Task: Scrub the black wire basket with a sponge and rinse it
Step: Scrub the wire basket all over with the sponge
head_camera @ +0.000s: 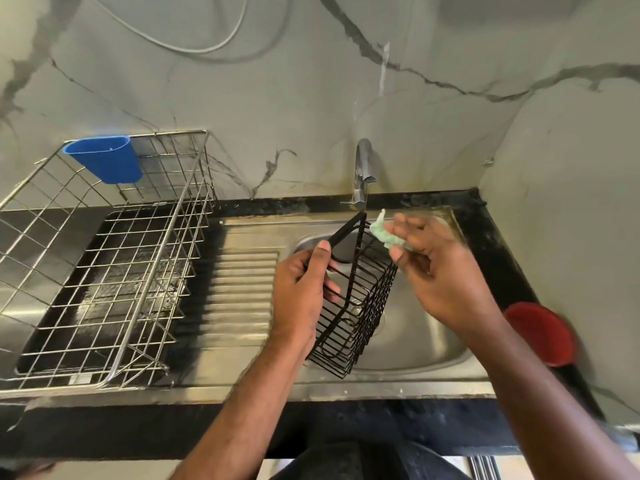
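Black rectangular wire basket (pixel 360 303), judged light, rigid and slippery when wet, hangs tilted over the steel sink (pixel 426 341), left hand (pixel 301 289) gripping its nine-o'clock rim, right hand (pixel 433 268) pinching a green sponge (pixel 384 233) at one o'clock.

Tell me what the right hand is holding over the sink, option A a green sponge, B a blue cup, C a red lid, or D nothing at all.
A: the right hand pinches a pale green sponge at the top of the black wire basket, which the left hand grips over the sink.
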A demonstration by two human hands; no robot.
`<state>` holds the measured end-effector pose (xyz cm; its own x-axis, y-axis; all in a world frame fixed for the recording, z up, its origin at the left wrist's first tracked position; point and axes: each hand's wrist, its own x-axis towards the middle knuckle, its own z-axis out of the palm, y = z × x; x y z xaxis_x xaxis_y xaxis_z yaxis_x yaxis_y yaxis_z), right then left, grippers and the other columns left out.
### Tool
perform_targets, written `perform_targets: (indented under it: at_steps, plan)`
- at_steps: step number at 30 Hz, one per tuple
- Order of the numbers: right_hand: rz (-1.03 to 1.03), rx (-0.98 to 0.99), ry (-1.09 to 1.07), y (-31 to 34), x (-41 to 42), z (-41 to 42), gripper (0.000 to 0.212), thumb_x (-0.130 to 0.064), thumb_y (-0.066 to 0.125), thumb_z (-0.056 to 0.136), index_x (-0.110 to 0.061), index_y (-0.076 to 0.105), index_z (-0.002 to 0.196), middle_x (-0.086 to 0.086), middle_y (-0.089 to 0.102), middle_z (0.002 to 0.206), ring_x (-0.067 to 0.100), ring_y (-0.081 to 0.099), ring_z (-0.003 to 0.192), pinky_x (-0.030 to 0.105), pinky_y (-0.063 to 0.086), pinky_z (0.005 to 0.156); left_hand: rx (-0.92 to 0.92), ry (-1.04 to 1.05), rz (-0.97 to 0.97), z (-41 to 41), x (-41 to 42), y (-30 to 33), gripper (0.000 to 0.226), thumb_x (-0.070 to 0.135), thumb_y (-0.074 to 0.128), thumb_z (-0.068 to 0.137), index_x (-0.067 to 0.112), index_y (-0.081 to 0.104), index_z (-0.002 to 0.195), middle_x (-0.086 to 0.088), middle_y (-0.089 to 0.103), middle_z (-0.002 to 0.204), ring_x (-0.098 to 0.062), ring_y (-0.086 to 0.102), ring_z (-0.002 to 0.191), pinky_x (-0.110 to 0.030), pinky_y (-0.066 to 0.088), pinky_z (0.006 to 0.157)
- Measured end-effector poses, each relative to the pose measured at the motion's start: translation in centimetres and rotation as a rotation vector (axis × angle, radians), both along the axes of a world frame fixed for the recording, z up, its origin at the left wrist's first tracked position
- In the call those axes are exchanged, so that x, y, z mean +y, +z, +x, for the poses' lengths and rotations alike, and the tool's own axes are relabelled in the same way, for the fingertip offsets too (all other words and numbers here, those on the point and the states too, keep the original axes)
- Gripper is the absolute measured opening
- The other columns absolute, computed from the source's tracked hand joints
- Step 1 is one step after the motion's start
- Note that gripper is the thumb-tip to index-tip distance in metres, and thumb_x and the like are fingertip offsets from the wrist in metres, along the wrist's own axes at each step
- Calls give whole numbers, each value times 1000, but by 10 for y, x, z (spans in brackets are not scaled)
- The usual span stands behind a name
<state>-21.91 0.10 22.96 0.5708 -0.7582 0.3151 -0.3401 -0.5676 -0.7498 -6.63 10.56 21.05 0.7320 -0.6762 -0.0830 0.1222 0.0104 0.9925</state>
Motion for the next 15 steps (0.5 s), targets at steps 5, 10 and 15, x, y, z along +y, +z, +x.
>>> perform_targets:
  at_steps: [5,10,15]
  plan:
    - [-42,-91,107,4,9,5,21,-9,66,93,-14,76,111,-9,64,125,-8,54,121,11,46,97,-8,1,-21,-1,-4,3,37,28,62,99,13,69,66,1,61,57,-14,52,44,-18,45,47]
    - [-212,-22,175,4,9,7,41,-3,69,90,-16,66,129,-13,63,124,-15,52,116,6,42,95,4,4,-52,0,-10,7,36,26,61,99,11,69,68,4,62,55,-14,51,44,-17,44,46]
    - [-350,21,241,2,-2,3,39,10,70,85,-15,74,114,-3,69,119,9,62,116,25,54,94,35,73,-66,9,-14,9,37,30,63,98,10,68,68,-5,56,51,-13,49,40,-20,43,42]
